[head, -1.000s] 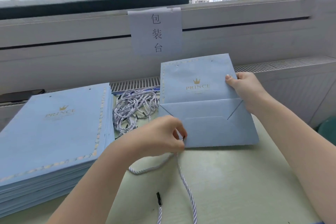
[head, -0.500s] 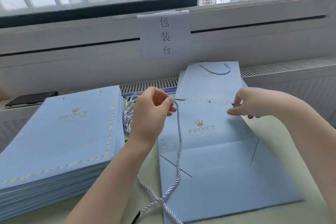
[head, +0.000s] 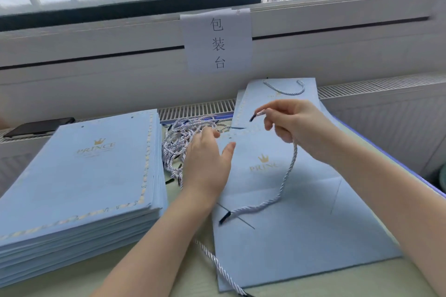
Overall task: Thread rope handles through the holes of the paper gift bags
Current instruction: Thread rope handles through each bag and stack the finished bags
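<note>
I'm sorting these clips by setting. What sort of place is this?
Probably a packing station by a window: a paper sign on the wall reads 包装台 (packing table), a stack of flat gift bags sits on the table, and a pile of rope handles lies beside it.

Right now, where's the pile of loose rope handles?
In the head view, the pile of rope handles lies left of centre, between the stack of flat bags and the bag being worked on, partly behind the left hand.

Rope passed from left hand to right hand.
</note>
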